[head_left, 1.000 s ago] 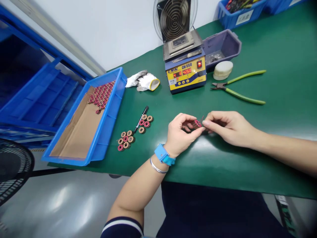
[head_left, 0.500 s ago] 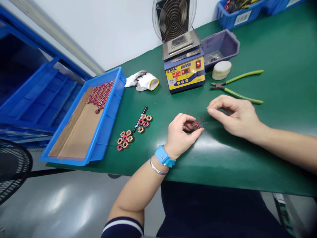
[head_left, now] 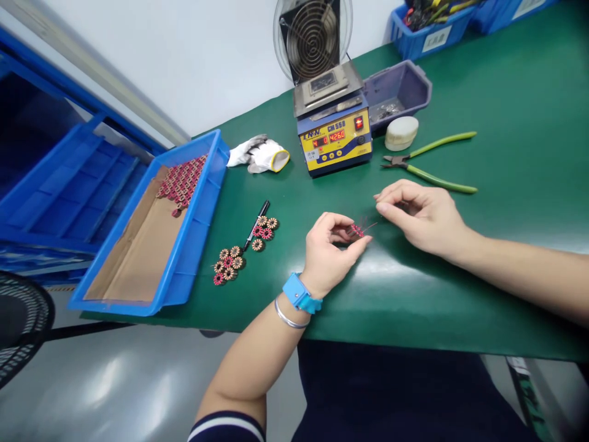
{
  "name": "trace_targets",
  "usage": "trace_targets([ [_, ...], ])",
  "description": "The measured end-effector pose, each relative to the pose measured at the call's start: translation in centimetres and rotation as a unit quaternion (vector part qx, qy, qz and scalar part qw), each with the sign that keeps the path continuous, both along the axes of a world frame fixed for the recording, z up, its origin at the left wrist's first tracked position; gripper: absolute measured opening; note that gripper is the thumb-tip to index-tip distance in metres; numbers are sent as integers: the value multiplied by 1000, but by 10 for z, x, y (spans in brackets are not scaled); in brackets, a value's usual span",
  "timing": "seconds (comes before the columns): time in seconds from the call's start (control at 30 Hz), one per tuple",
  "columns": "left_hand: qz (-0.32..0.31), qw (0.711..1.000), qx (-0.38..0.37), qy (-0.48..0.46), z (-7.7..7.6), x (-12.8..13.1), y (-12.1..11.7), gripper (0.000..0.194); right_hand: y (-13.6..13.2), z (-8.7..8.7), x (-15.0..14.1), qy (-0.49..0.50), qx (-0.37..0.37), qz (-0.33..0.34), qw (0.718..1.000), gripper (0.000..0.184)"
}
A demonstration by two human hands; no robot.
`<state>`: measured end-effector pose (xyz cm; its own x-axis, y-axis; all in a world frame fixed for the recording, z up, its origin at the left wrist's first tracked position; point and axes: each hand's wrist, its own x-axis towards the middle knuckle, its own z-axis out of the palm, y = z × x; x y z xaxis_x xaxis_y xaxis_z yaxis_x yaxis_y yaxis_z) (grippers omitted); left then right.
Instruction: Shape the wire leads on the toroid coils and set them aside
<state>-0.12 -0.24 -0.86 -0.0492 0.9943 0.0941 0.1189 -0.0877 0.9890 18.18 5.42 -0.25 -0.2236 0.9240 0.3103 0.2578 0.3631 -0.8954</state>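
Between the thumb and fingers of my left hand (head_left: 332, 245) is a small toroidal coil (head_left: 356, 231) wound with red wire. Thin wire ends stick out of it towards the right. My right hand (head_left: 416, 215) is just beyond those ends, thumb and forefinger pinched together; whether a wire is in the pinch is too fine to see. Left of my hands, several similar coils (head_left: 229, 263), red and copper-coloured, lie on the green table (head_left: 350, 307) beside a black marker pen (head_left: 256, 226). Green-handled cutting pliers (head_left: 432, 162) lie open beyond my right hand.
A solder pot (head_left: 338, 138) with a lit display stands at the back, a fan (head_left: 313, 40) behind it. Near it are a purple bin (head_left: 416, 92), a white round block (head_left: 402, 133) and gloves (head_left: 262, 153). A blue tray (head_left: 181, 270) holding many coils sits left.
The view has shifted slightly, so the table things appear a little further left. Both hands keep nearly the same pose, with the coil still in my left fingers.
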Motion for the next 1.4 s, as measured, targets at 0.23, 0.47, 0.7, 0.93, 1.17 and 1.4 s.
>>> trace_targets([
  [0.23,-1,960,-151,-238,4,1,8,58,-13,3,-2,-46,92,104,989,14],
  [0.47,-6,970,-153,-187,6,13,2,64,-22,0,-9,-77,164,120,976,18],
  [0.7,-111,989,-86,-51,1,-2,4,59,-26,1,-3,-95,155,148,972,32],
  [0.93,-96,990,-13,103,7,-9,4,69,-25,3,0,-89,150,215,961,34],
  [1.17,-139,975,95,146,6,-12,3,49,-22,3,1,-105,166,214,957,25],
  [1.4,26,978,187,83,15,-34,11,49,-19,1,2,-102,93,171,975,15],
])
